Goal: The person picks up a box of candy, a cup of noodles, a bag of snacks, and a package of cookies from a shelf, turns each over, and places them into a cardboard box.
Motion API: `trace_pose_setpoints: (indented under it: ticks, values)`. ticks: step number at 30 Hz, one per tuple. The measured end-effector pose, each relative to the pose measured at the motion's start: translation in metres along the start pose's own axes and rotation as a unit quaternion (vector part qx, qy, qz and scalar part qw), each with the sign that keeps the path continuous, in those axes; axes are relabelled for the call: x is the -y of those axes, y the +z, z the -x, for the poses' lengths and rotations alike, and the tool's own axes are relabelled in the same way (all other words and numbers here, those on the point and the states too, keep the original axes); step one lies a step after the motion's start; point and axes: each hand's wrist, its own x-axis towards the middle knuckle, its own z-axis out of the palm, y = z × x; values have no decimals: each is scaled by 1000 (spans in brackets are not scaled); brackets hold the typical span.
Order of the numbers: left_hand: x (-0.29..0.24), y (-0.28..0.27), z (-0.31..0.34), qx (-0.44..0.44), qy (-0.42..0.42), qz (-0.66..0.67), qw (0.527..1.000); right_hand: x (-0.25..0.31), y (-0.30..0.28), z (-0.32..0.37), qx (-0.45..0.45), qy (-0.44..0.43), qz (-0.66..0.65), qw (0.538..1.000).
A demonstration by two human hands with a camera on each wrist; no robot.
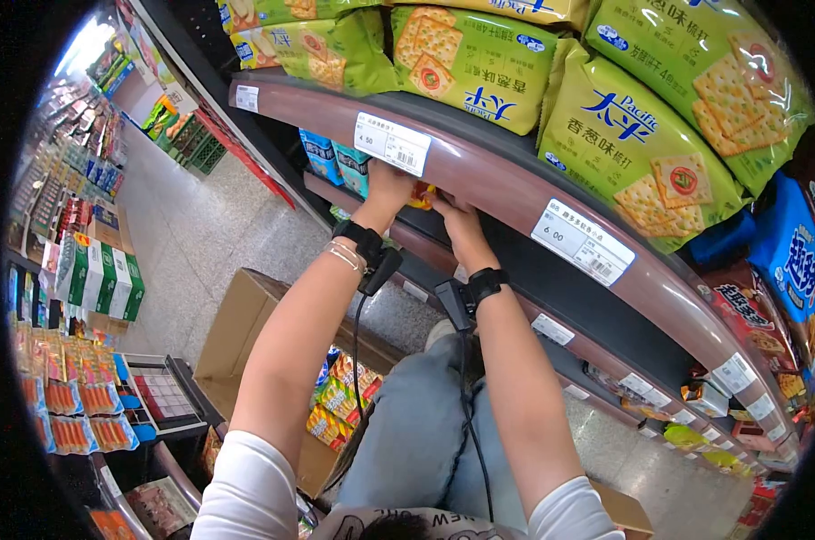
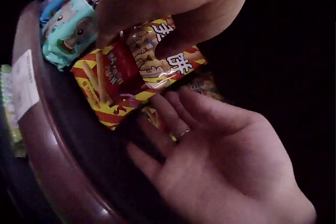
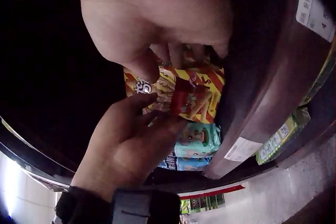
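A red-and-yellow striped pack of finger biscuits [image 2: 118,74] lies on the dark lower shelf. Across its upper part in the left wrist view is my left hand [image 1: 389,191], gripping it with the thumb on its printed face and the fingers at its edge. My right hand [image 1: 461,229], ringed and palm up in the left wrist view [image 2: 226,155], has its fingers extended by the pack's near edge. Another similar packet [image 2: 205,85] shows partly behind it. Teal [image 2: 71,40] and blue snack packets stand alongside. In the head view both hands are partly hidden under the upper shelf.
The upper shelf's brown rim [image 1: 488,193] curves over my hands, below green cracker bags [image 1: 475,67]. An open cardboard box [image 1: 236,333] with snack packets [image 1: 340,396] stands by my legs. Cables hang from both wrist cameras.
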Motion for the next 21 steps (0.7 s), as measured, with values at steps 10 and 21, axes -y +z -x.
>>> trace_pose_setpoints:
  ticks: [10,21]
  values:
    - [-63,-8,66,-46,-175,89,979,77,-24,46,12,-32,17,999]
    - [-139,-76,168,15,-293,282,913,160,-22,145,210,163,-83,961]
